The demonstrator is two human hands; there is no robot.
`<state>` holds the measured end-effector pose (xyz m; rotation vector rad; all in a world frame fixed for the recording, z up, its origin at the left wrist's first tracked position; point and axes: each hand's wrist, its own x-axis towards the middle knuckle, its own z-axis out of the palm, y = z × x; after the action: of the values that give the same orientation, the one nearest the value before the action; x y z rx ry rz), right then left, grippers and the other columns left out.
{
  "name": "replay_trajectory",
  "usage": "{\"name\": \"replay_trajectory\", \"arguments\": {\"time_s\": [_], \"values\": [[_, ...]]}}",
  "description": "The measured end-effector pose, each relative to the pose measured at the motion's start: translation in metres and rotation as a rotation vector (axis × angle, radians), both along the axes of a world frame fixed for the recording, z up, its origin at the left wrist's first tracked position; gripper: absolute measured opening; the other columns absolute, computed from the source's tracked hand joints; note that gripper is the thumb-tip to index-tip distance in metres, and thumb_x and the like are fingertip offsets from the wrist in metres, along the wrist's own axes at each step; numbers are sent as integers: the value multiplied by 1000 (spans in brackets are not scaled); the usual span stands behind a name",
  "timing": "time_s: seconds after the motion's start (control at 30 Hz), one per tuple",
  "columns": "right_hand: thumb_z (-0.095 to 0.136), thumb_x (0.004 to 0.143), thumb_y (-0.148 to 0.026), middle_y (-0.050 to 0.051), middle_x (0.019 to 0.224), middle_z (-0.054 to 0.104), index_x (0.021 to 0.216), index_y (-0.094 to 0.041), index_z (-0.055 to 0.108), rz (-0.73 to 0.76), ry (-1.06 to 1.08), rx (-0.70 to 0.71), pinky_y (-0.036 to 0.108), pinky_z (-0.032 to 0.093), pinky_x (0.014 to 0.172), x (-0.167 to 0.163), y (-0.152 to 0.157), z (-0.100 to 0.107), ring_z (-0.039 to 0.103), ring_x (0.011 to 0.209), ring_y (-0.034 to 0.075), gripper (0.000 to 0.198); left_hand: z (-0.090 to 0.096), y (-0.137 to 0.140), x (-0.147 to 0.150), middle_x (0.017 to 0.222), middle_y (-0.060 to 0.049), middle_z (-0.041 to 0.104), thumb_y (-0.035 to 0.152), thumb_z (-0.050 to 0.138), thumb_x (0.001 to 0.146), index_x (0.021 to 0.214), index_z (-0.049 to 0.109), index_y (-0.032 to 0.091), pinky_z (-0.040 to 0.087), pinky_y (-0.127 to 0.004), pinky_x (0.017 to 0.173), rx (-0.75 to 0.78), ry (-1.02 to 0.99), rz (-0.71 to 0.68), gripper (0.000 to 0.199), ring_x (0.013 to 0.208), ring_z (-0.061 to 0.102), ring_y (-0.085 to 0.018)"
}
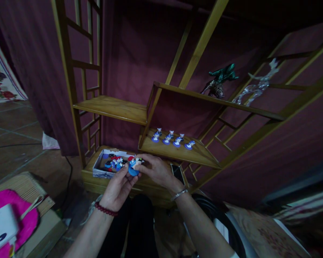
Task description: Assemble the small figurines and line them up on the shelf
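A small figurine with a red top and a round blue base is held between my two hands, in front of the shelf unit. My left hand grips its blue base from the left and below. From the right, my right hand closes its fingers on the figurine's upper part, hiding some of it. Just behind and left of my hands sits an open cardboard box with several red, blue and white figurines inside. On the lower right shelf stand several small figurines on purple bases, in two rows.
A wooden shelf unit with staggered boards fills the space ahead. Its upper right board carries a green and brown ornament and a clear deer figure. A dark flat object lies low, right of my hands. At lower left rests a pink mat.
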<state>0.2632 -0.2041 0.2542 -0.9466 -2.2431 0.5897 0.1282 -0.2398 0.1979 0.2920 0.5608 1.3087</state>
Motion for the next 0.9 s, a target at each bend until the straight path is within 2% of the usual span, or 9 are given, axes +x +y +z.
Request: {"name": "replay_trajectory", "arguments": {"time_s": [0.3,0.53,0.9], "values": [[54,76,-35,0,88,64,100,-23,60,-76,30,-13,23,44,68,-4,-3,-2,58,77,14,27,0,2,0,82,-6,65,21,49,80,89,60,12,50,-21,59,-16,-47,-10,16,67,62,-13],[52,77,-35,1,85,65,101,-20,58,-92,81,-140,22,46,63,-4,-1,-10,59,72,13,29,-1,2,-1,72,-4,64,25,52,79,84,60,13,48,-20,54,-18,-19,-16,15,61,60,-12],[53,76,-35,1,91,64,101,-20,58,-73,153,-223,26,47,71,-2,4,-15,59,79,15,29,0,2,0,67,-3,63,24,52,79,81,60,14,45,-19,50,-40,-4,15,13,55,59,-11]]}}
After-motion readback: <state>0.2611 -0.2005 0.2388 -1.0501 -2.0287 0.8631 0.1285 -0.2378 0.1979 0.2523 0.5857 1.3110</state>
